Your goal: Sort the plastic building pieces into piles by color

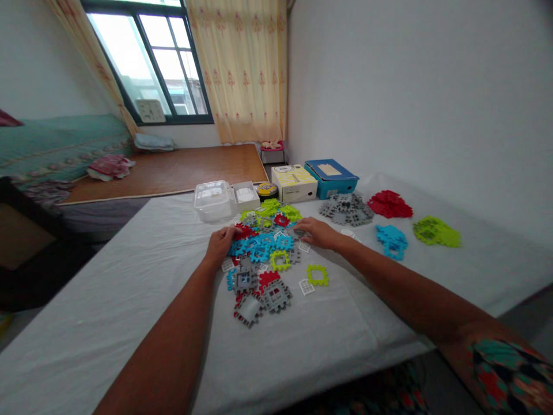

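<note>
On white-covered desk (142,288), see mixed pieces (254,245) heaped between left hand (220,245) and right hand (319,232); cannot tell either grip's opening or hold, but could scatter loose, overlapping pieces by pulling one from underneath.

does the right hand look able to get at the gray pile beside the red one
Probably yes: the gray pile lies close to the right hand, and only bare white cloth shows between them.
</note>
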Demonstrator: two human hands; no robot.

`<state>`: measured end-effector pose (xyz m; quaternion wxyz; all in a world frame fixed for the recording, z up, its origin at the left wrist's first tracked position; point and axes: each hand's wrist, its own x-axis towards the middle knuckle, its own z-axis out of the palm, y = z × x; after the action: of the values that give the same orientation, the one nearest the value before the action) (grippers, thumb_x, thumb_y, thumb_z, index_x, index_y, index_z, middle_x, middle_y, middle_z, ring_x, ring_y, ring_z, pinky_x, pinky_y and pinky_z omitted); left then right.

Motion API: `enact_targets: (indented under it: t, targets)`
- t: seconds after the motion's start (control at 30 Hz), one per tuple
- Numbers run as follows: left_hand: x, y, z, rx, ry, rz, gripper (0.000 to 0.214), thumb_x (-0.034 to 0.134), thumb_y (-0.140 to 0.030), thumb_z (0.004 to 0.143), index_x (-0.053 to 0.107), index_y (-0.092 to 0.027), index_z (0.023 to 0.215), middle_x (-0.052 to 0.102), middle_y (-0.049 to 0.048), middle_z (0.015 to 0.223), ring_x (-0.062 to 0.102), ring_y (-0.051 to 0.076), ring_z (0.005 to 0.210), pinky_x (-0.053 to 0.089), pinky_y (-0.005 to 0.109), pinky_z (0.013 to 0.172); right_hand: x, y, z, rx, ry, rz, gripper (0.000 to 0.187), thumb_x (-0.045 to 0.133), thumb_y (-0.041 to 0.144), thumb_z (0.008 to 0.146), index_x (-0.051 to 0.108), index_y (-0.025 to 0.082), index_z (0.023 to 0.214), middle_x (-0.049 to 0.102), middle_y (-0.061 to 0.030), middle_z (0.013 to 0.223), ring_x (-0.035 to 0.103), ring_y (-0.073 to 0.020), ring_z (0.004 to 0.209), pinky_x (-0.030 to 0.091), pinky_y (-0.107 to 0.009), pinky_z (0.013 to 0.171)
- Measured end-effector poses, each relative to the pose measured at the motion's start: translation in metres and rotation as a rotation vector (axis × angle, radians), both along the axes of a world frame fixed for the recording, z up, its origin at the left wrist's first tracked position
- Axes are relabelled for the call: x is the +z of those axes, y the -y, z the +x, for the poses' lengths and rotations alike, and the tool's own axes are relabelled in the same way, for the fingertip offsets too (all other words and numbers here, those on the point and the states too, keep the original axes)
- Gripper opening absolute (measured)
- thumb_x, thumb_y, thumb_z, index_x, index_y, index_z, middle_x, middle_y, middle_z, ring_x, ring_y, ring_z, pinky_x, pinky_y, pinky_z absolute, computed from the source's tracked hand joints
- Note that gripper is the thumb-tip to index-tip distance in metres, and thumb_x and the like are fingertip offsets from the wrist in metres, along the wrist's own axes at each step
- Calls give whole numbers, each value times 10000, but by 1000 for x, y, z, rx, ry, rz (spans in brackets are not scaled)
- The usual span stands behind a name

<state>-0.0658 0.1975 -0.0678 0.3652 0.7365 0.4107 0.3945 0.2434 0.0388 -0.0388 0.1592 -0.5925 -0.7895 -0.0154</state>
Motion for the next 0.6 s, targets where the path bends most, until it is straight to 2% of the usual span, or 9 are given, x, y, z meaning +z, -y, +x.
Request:
enact_targets:
  t: [0.13,0.23,0.3,0.47,0.53,0.6]
  targets:
    - [-2,-1,-1,-6,8,-6,529,483,-617,813,756,-163,818,739,58,792,637,210,773,455,299,740,-3,-1,-12,-4,29,28,221,586,177,871,704,201,1056,680,-101,1113,578,-228,1038,463,-358,901]
    - [0,-1,-1,-6,3,-8,540,491,-630,805,757,-160,812,740,61,801,640,216,790,460,305,757,-1,0,-5,-68,-75,149,231,531,212,913,710,220,1059,679,-104,1102,576,-225,1034,460,-370,921]
    - [1,0,-1,-2,1,-15,539,496,-631,802,758,-160,812,739,58,797,638,215,786,463,305,756,4,1,11,-186,-186,258,239,516,232,917,705,217,1063,682,-107,1080,590,-231,1020,462,-378,923]
    - [3,1,-2,21,-28,-2,510,499,-607,809,762,-170,813,738,49,809,635,211,791,460,305,765,18,9,77,-631,-500,487,304,541,316,869,641,173,1117,703,-104,968,651,-224,863,507,-349,820]
    - [3,1,-2,20,-43,-5,510,494,-602,812,763,-168,826,737,50,810,633,212,789,460,306,763,17,14,103,-766,-577,538,325,554,326,836,630,140,1091,704,-125,965,659,-225,840,517,-344,800]
    - [3,2,-2,24,-52,-10,517,487,-600,814,761,-163,841,738,54,812,632,214,786,461,308,754,11,19,122,-838,-619,542,335,548,320,816,624,120,1074,700,-149,1003,664,-227,831,522,-350,797]
